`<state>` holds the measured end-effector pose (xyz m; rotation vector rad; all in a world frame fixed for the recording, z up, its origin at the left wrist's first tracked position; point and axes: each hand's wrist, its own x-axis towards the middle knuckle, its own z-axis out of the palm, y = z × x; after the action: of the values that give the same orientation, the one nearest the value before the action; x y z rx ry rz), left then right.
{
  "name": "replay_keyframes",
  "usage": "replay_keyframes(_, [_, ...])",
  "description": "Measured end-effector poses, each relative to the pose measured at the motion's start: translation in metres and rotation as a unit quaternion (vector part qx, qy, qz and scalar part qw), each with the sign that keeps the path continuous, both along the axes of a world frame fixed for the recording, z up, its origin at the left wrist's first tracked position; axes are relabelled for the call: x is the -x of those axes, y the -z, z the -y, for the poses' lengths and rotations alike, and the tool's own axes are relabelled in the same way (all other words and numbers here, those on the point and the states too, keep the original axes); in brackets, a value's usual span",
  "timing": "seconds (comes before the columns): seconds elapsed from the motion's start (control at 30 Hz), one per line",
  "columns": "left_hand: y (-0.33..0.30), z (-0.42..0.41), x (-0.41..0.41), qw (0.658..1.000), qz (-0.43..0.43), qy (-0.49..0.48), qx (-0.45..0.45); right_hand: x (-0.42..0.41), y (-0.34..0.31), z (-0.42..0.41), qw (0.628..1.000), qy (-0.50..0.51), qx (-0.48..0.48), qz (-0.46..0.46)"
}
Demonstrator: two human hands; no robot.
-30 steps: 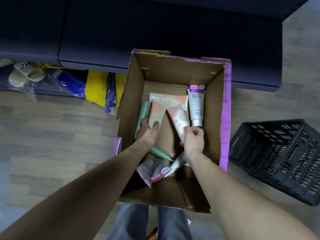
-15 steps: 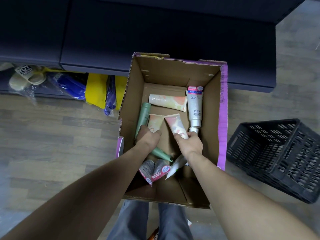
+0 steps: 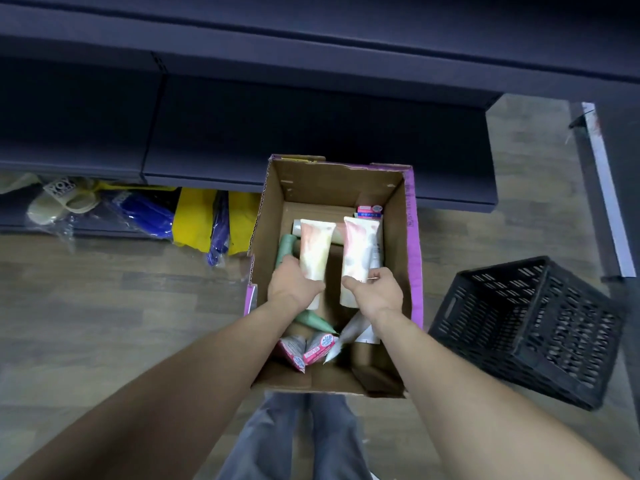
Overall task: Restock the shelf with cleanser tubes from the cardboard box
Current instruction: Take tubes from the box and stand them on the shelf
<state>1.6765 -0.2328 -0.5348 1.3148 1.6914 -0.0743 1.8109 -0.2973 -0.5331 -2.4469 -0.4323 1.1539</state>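
An open cardboard box (image 3: 330, 181) with purple tape stands on the floor in front of dark shelves (image 3: 242, 119). My left hand (image 3: 292, 285) grips a pale peach cleanser tube (image 3: 314, 249), raised above the box's contents. My right hand (image 3: 375, 291) grips a second peach tube (image 3: 358, 247) alongside it. Inside the box lie green tubes (image 3: 313, 320), pink-and-white tubes (image 3: 313, 349), a white tube (image 3: 346, 336) and a white tube with a pink cap (image 3: 370, 211) at the back.
A black plastic crate (image 3: 530, 327) sits on the floor to the right of the box. Under the lowest shelf at left lie slippers (image 3: 59, 200) and blue and yellow bags (image 3: 194, 216). My legs (image 3: 301, 441) stand just behind the box. The floor is wood-patterned.
Both hands closed on peach tubes lying in the box and lifted them upright, side by side. The camera view tilted upward, showing more of the shelves.
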Motion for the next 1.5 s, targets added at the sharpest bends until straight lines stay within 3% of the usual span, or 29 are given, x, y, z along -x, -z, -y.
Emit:
replay_keyframes(0.23, [-0.043,-0.002,-0.004,0.996,0.015,0.016,-0.086,-0.002,-0.047,-0.002,0.999,-0.024,-0.019,0.032])
replay_keyframes(0.7, [-0.157,-0.003,-0.008,0.977,0.015,-0.02,-0.214,-0.006,-0.159,-0.005,0.981,-0.024,-0.177,0.074])
replay_keyframes(1.17, [-0.36,-0.013,-0.005,0.904,0.099,-0.079,-0.409,-0.012,-0.337,-0.025,0.92,-0.05,-0.358,0.149])
replay_keyframes(1.5, [-0.456,-0.011,0.017,0.858,0.13,-0.11,-0.485,-0.002,-0.443,-0.036,0.879,-0.081,-0.432,0.182])
